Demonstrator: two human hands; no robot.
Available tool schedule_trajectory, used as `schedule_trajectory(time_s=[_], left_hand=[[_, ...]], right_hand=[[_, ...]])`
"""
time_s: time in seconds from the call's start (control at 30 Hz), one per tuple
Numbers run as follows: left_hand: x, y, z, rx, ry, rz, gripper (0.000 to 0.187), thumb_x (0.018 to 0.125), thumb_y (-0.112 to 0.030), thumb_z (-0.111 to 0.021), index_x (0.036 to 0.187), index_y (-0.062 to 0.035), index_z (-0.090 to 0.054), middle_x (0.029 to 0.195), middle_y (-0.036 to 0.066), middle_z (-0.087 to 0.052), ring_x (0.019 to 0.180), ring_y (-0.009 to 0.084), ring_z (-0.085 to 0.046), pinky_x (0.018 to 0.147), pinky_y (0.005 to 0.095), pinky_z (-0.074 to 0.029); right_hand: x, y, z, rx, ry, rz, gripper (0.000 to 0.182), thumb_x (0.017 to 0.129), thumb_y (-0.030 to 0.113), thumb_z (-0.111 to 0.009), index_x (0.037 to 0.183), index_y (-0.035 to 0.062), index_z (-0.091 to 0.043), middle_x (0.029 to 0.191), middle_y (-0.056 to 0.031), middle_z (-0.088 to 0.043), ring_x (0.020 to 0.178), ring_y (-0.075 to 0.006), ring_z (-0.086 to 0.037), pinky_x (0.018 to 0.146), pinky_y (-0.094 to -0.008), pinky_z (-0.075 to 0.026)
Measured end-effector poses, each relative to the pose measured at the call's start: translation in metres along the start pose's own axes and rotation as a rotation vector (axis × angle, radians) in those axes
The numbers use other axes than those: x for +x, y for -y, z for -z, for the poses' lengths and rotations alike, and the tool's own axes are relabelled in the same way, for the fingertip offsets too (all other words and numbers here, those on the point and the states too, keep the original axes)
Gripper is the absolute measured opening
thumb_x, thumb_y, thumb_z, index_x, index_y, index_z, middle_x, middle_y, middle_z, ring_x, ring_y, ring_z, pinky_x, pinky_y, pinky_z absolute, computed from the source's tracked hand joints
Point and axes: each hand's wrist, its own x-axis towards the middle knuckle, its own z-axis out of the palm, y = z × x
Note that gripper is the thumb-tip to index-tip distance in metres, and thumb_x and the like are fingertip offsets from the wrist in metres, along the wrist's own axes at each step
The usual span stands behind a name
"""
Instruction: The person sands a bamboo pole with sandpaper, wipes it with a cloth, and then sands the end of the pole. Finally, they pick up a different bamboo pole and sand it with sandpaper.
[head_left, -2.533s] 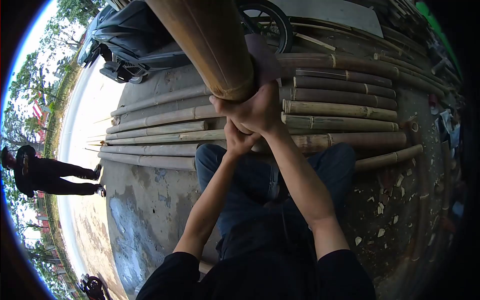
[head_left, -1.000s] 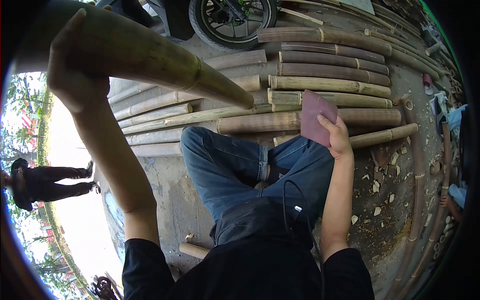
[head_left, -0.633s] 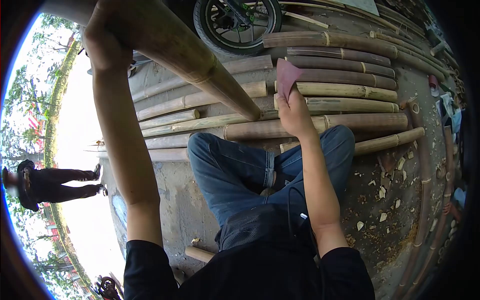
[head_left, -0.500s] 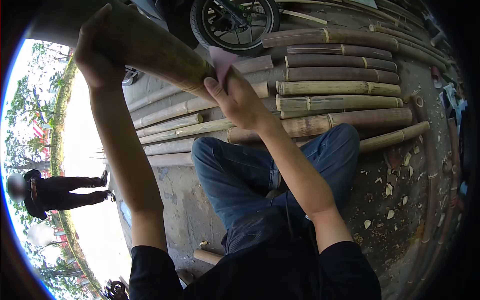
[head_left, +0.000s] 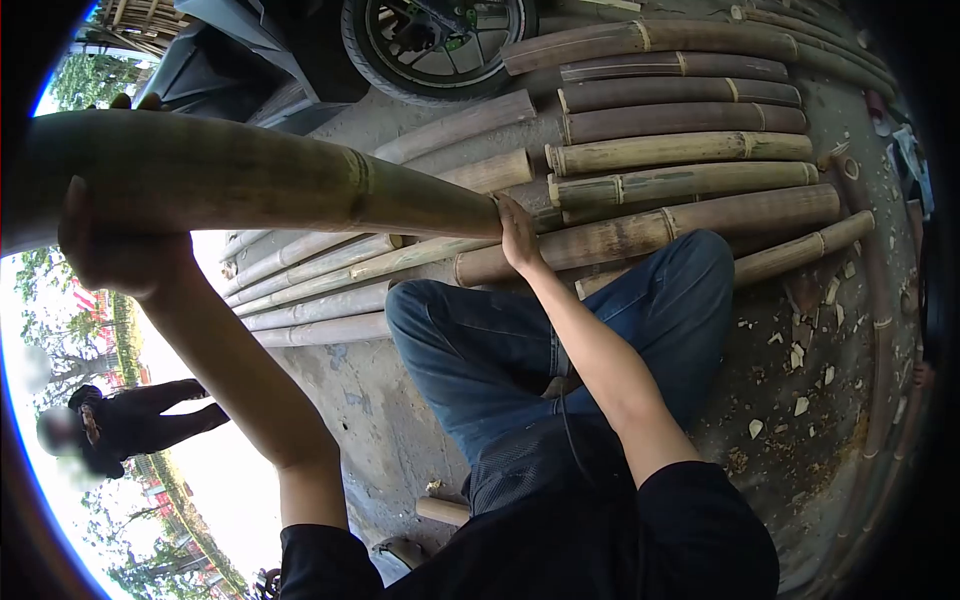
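A thick greenish-brown bamboo pole (head_left: 270,180) slants across the upper left, raised off the ground, with a pale ring at its node. My left hand (head_left: 120,255) grips it from below near the left edge, fingertips showing above the pole. At the pole's narrower right end is my right hand (head_left: 518,238), its palm against the end and its fingers mostly hidden behind. Whether a sheet is still in that hand cannot be seen.
Several cut bamboo poles (head_left: 690,147) lie in rows on the concrete beyond my crossed legs (head_left: 480,340). A motorcycle wheel (head_left: 435,45) stands behind them. Wood chips (head_left: 800,405) litter the ground at right. A person in dark clothes (head_left: 150,415) is at left.
The pole has swung closer to level, and its left part has come lower. My right hand has shifted right and down to the pole's end. The pink sheet is out of sight.
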Motion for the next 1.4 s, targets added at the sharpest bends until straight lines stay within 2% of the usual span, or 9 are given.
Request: schedule_trajectory(time_s=[0.13, 0.23, 0.33, 0.57, 0.73, 0.93, 1.1, 1.27, 1.4], left_hand=[[0.002, 0.0, -0.014, 0.02, 0.011, -0.011, 0.079, 0.091, -0.039, -0.052, 0.148, 0.0157, -0.043, 0.141, 0.037, -0.057, 0.13, 0.0522, -0.059, 0.117, 0.0604, -0.042], [0.002, 0.002, -0.018, 0.092, 0.011, -0.016, 0.08, 0.091, -0.042, -0.047, 0.147, 0.0157, -0.044, 0.141, 0.036, -0.057, 0.131, 0.0524, -0.057, 0.119, 0.0598, -0.04], [0.007, 0.002, -0.001, 0.104, -0.04, -0.025, 0.082, 0.09, -0.047, -0.043, 0.146, 0.0133, -0.046, 0.139, 0.034, -0.058, 0.132, 0.0509, -0.057, 0.121, 0.0589, -0.039], [0.014, 0.002, 0.104, -0.118, 0.114, 0.064, 0.085, 0.083, -0.047, -0.054, 0.142, 0.0139, -0.048, 0.134, 0.034, -0.059, 0.129, 0.0479, -0.058, 0.12, 0.0579, -0.037], [-0.001, -0.004, 0.09, -0.085, -0.025, 0.032, 0.086, 0.079, -0.046, -0.055, 0.141, 0.0131, -0.048, 0.135, 0.033, -0.058, 0.131, 0.0472, -0.056, 0.121, 0.0578, -0.036], [0.005, 0.001, 0.113, -0.144, 0.047, 0.039, 0.085, 0.077, -0.046, -0.056, 0.14, 0.0113, -0.048, 0.131, 0.03, -0.057, 0.128, 0.0451, -0.055, 0.12, 0.0571, -0.036], [0.0, 0.002, 0.13, -0.12, -0.001, 0.083, 0.084, 0.079, -0.046, -0.056, 0.14, 0.0116, -0.048, 0.132, 0.03, -0.057, 0.131, 0.045, -0.054, 0.119, 0.0566, -0.037], [-0.002, 0.0, 0.144, -0.181, 0.016, 0.092, 0.083, 0.081, -0.046, -0.056, 0.139, 0.0127, -0.048, 0.133, 0.03, -0.058, 0.131, 0.0456, -0.055, 0.118, 0.0563, -0.038], [-0.011, 0.0, 0.131, -0.074, -0.082, 0.046, 0.084, 0.081, -0.046, -0.056, 0.139, 0.0133, -0.049, 0.133, 0.03, -0.058, 0.13, 0.0455, -0.057, 0.119, 0.0556, -0.039]], right_hand=[[0.037, 0.147, -0.017, 0.466, 0.275, -0.036, 0.067, 0.114, 0.051, -0.032, 0.128, -0.0034, -0.069, 0.121, -0.0188, -0.074, 0.12, -0.0246, -0.066, 0.109, -0.0367, -0.046], [0.038, 0.277, -0.014, 0.304, 0.194, 0.405, 0.071, 0.111, 0.057, -0.034, 0.139, -0.0017, -0.061, 0.128, -0.0237, -0.069, 0.122, -0.036, -0.064, 0.108, -0.045, -0.045], [0.034, 0.244, -0.023, 0.259, 0.164, 0.472, 0.068, 0.111, 0.056, -0.034, 0.143, 0.0005, -0.058, 0.131, -0.0256, -0.066, 0.124, -0.0419, -0.062, 0.109, -0.0486, -0.044], [0.027, -0.019, 0.009, 0.12, 0.216, -0.127, 0.052, 0.112, 0.039, -0.041, 0.119, -0.0053, -0.069, 0.116, -0.0282, -0.072, 0.111, -0.0446, -0.068, 0.104, -0.0463, -0.049], [0.041, 0.017, 0.002, -0.195, 0.41, -0.392, 0.065, 0.112, 0.049, -0.039, 0.137, -0.0067, -0.063, 0.136, -0.0258, -0.067, 0.134, -0.0371, -0.059, 0.117, -0.0393, -0.038], [0.01, 0.04, -0.009, 0.003, 0.084, 0.114, 0.063, 0.11, 0.049, -0.041, 0.135, -0.0031, -0.065, 0.136, -0.0272, -0.065, 0.131, -0.0424, -0.057, 0.115, -0.0463, -0.039], [0.039, 0.008, 0.001, -0.031, 0.377, -0.446, 0.064, 0.111, 0.052, -0.037, 0.132, -0.001, -0.067, 0.133, -0.0276, -0.066, 0.127, -0.0414, -0.06, 0.113, -0.0448, -0.043], [-0.013, 0.159, -0.035, 0.022, 0.245, 0.205, 0.079, 0.108, 0.064, -0.036, 0.153, -0.0007, -0.045, 0.157, -0.0264, -0.046, 0.149, -0.0458, -0.038, 0.127, -0.0578, -0.022], [-0.01, 0.082, -0.022, -0.079, 0.166, 0.166, 0.075, 0.111, 0.06, -0.031, 0.151, -0.0007, -0.046, 0.153, -0.0268, -0.048, 0.148, -0.0463, -0.039, 0.124, -0.0546, -0.027]])
